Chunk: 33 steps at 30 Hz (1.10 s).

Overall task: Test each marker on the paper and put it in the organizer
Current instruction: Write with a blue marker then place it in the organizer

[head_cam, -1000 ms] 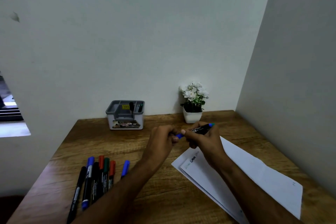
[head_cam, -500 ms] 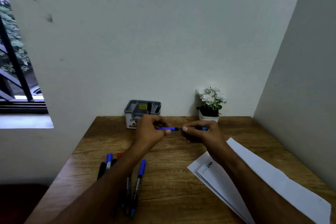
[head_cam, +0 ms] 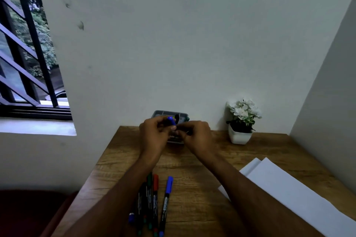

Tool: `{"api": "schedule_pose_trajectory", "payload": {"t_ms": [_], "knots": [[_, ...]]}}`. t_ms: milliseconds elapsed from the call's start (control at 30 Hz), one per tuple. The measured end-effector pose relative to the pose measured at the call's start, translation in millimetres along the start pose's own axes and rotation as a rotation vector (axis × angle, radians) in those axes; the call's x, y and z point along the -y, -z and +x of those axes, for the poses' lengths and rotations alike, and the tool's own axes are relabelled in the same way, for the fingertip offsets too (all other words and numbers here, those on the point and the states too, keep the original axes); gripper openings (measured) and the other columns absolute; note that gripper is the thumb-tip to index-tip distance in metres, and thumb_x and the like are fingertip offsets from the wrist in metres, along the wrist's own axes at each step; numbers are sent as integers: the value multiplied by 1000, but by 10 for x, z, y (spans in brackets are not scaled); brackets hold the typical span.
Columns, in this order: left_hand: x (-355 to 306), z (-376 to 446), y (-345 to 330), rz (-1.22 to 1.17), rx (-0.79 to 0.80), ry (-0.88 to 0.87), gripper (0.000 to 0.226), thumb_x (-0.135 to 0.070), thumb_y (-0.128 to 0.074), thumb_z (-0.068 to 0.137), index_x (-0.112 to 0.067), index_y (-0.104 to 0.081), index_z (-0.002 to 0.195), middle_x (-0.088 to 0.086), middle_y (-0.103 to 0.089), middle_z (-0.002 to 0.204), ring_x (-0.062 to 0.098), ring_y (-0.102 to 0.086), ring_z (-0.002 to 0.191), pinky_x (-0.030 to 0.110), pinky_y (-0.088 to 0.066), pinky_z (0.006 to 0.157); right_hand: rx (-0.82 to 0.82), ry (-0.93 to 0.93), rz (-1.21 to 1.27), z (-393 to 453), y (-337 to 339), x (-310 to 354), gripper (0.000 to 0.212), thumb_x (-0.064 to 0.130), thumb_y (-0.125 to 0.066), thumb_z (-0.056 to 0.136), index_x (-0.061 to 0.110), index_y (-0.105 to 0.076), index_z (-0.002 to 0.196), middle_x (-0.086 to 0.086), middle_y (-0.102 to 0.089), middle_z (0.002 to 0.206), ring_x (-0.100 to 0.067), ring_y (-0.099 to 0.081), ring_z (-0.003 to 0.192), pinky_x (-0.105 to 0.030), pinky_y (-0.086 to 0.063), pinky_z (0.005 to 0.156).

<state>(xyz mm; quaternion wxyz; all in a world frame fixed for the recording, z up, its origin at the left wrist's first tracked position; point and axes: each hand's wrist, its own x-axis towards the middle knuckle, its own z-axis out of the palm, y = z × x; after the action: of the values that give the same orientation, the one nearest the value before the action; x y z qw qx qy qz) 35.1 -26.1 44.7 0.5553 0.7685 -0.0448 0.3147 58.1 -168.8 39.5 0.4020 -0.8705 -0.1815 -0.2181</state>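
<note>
**Blue marker held up before the organizer**

On the wooden desk (head_cam: 192, 159), white paper (head_cam: 289, 188) lies right. The grey organizer (head_cam: 169, 114) stands against the wall. Left hand (head_cam: 154, 134) and right hand (head_cam: 198, 136) both pinch the blue-capped marker (head_cam: 171, 121) just before it.

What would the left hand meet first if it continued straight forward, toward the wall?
Probably the grey plastic organizer directly behind the left hand, which holds the blue-capped marker; depth between them is unclear.

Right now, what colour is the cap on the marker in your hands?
Blue. The cap shows best in the head view, by the left hand.
</note>
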Motion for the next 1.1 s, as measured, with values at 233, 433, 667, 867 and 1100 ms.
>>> {"api": "schedule_pose_trajectory", "payload": {"t_ms": [233,433,667,867,1100], "knots": [[122,393,10,66,-70,-28,23,4,-76,76,-12,-77,92,-6,-74,87,0,-69,82,18,-58,79,-37,-7,-7,107,-165,46,28,16,-73,92,14,-74,120,-2,-79,109,-7,-71,92,-26,-59,88],[279,624,-130,105,-53,-4,21,2,-76,77,-12,-76,93,-3,-75,89,6,-70,83,25,-58,83,-17,-51,-14,-2,-193,-93,30,18,-73,93,16,-74,122,2,-77,115,-2,-70,100,-16,-55,91],[434,599,-295,247,35,48,24,0,-74,79,-11,-74,101,6,-75,95,10,-67,82,14,-48,71,15,-98,-26,-75,-155,-224,30,21,-73,93,20,-73,123,7,-75,116,6,-63,99,1,-46,79],[483,548,-305,271,64,27,29,9,-73,76,-11,-74,98,4,-74,97,4,-62,76,1,-44,58,45,-83,-52,-108,-168,-272,21,21,-75,91,24,-78,111,11,-78,103,15,-61,82,1,-44,77],[510,515,-279,232,55,-15,30,15,-65,78,-6,-73,97,4,-72,93,3,-64,75,5,-51,61,97,-104,-51,-167,-178,-220,23,21,-71,94,23,-74,116,13,-74,107,16,-57,84,3,-42,73]]}}
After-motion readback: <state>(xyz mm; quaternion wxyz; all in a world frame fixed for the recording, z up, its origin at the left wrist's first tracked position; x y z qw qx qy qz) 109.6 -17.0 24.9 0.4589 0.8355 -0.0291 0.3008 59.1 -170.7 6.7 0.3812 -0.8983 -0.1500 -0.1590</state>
